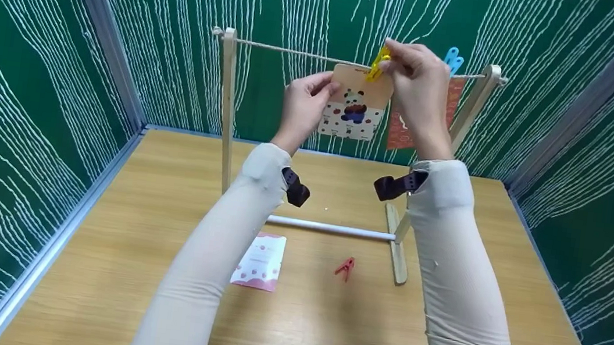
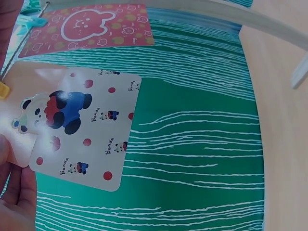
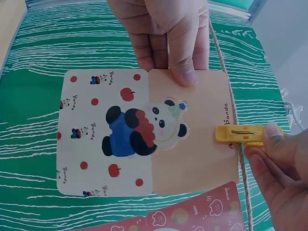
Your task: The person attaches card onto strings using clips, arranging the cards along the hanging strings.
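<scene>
The panda card (image 1: 354, 108) is up against the rope (image 1: 298, 52), its peach half at the top. My left hand (image 1: 306, 105) pinches the card's left edge between thumb and fingers. A yellow clothespin (image 3: 243, 134) lies over the card's top edge and the rope in the right wrist view, and my right hand (image 1: 419, 92) pinches its handle end. To the right, a red card (image 1: 400, 128) hangs from the rope beside a blue clothespin (image 1: 453, 60), partly behind my right hand.
The rope runs between two wooden posts (image 1: 225, 110) of a stand with a white lower bar (image 1: 329, 228). On the table (image 1: 164, 190) lie a white and pink card (image 1: 261, 260) and a red clothespin (image 1: 346, 268). Green walls enclose the back and sides.
</scene>
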Action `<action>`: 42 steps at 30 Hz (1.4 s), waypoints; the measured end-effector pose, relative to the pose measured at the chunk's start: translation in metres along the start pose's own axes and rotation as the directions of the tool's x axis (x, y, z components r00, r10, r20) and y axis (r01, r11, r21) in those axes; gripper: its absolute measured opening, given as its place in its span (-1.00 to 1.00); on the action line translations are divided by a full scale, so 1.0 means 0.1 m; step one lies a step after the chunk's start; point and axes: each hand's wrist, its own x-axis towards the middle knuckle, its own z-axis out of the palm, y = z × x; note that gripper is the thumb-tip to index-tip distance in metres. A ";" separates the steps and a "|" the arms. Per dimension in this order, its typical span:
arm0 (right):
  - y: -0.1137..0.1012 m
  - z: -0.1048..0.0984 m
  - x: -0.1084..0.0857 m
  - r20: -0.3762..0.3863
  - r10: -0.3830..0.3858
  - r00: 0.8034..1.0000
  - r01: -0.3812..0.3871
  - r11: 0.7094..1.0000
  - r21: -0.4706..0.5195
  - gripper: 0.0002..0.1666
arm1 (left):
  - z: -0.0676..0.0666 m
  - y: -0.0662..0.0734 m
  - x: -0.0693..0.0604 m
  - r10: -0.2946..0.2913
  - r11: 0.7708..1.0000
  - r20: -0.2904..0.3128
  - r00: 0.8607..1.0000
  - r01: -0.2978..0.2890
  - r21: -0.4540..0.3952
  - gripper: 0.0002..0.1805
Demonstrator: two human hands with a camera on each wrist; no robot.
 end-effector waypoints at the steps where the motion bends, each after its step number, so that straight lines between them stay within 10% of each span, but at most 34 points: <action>1: 0.00 0.00 0.00 0.006 0.002 1.000 -0.002 1.000 0.000 -0.64 | 0.00 0.00 0.00 -0.010 1.000 0.003 1.000 0.010 0.001 -0.70; 14: 0.01 -0.01 -0.07 0.083 0.038 0.996 -0.038 0.999 -0.002 -0.51 | -0.05 -0.02 -0.01 -0.043 0.999 0.029 0.999 0.042 0.025 -0.66; 27: 0.07 -0.02 -0.12 -0.002 0.038 0.999 -0.037 0.984 0.175 -0.57 | -0.15 -0.08 -0.06 0.001 1.000 0.067 0.998 -0.002 0.021 -0.61; 42: 0.46 0.00 -0.44 0.014 0.079 0.997 -0.080 0.955 0.285 -0.59 | -0.33 -0.55 -0.26 -0.091 0.995 0.114 0.989 0.086 0.049 -0.64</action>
